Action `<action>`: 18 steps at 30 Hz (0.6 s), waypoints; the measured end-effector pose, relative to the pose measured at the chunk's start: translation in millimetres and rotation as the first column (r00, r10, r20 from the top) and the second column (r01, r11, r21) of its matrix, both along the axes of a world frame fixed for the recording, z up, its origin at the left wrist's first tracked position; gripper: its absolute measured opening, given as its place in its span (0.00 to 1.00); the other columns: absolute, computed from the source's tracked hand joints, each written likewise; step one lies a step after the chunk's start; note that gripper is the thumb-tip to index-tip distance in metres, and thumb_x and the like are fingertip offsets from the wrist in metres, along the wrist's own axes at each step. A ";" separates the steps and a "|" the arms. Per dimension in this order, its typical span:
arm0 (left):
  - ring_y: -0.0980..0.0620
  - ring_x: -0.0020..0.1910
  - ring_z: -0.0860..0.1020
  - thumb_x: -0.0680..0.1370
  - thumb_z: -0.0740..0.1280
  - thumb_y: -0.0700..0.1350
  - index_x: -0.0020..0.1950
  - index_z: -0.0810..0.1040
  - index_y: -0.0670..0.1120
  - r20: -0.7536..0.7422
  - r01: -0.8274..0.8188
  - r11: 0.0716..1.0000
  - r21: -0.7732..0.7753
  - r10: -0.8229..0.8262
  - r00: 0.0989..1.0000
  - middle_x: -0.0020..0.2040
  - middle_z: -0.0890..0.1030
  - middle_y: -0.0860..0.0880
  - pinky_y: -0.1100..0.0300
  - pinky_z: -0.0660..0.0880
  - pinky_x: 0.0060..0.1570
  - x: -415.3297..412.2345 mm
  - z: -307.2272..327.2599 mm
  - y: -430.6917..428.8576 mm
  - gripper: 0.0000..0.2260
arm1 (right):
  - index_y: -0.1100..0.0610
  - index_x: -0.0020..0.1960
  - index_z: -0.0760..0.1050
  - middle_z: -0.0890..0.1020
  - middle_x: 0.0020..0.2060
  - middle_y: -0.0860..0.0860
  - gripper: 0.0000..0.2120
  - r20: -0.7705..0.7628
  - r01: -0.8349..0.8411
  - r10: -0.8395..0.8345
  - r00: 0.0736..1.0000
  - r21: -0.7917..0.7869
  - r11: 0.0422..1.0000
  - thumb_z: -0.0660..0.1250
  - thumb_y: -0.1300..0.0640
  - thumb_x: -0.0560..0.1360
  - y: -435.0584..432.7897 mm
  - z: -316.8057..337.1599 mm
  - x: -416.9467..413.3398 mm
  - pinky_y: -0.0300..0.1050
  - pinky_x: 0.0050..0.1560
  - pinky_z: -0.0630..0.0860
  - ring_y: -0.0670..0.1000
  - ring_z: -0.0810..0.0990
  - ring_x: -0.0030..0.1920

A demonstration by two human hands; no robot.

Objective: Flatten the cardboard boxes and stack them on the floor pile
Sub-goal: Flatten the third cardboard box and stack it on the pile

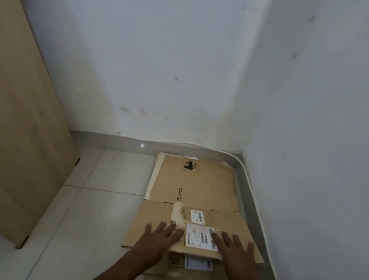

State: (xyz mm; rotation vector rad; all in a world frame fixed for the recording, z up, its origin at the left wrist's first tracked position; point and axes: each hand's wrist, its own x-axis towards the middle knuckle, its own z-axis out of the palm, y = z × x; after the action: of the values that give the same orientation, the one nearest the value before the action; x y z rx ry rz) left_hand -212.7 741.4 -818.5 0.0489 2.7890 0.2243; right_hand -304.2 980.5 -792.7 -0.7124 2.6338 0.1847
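Left hand (160, 235), right hand (234, 247): bare, no gloves, forearms unsleeved.

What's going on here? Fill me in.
A person is pressing a flattened cardboard box onto the floor pile in the corner of the room. The left hand and right hand lie palm-down, fingers spread, either side of its white shipping label. More flattened boxes lie beneath. A tall cabinet stands on the left.

Two scuffed white plaster walls (165, 57) meet in a corner beyond the fingertips. Pale glossy floor tiles (92, 210) spread leftward to a tall beige wooden cabinet (13, 120).
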 end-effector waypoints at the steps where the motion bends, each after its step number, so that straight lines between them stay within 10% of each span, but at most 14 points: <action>1: 0.39 0.79 0.47 0.80 0.59 0.33 0.80 0.43 0.56 0.004 -0.014 1.000 0.006 0.014 1.000 0.81 0.46 0.45 0.33 0.47 0.73 -2.2 -6.0 0.0 0.37 | 0.39 0.78 0.39 0.47 0.80 0.49 0.35 -0.006 0.000 0.000 1.000 -0.008 1.000 0.54 0.61 0.82 0.3 -7.8 -4.5 0.70 0.73 0.44 0.59 0.45 0.79; 18: 0.41 0.78 0.36 0.81 0.64 0.50 0.77 0.36 0.63 0.240 -0.079 0.994 0.078 0.058 0.969 0.80 0.36 0.49 0.24 0.42 0.67 -4.6 -64.8 12.6 0.39 | 0.38 0.76 0.32 0.37 0.79 0.49 0.46 0.267 -0.040 0.056 0.962 -0.064 0.997 0.66 0.52 0.78 25.5 -88.4 -33.4 0.70 0.72 0.40 0.60 0.35 0.78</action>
State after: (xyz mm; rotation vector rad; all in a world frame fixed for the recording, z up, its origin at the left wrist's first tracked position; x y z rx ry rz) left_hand -217.2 754.1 -883.3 -0.0508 2.5436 0.3450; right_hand -337.5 1006.0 -881.1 -0.7631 2.3723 0.0223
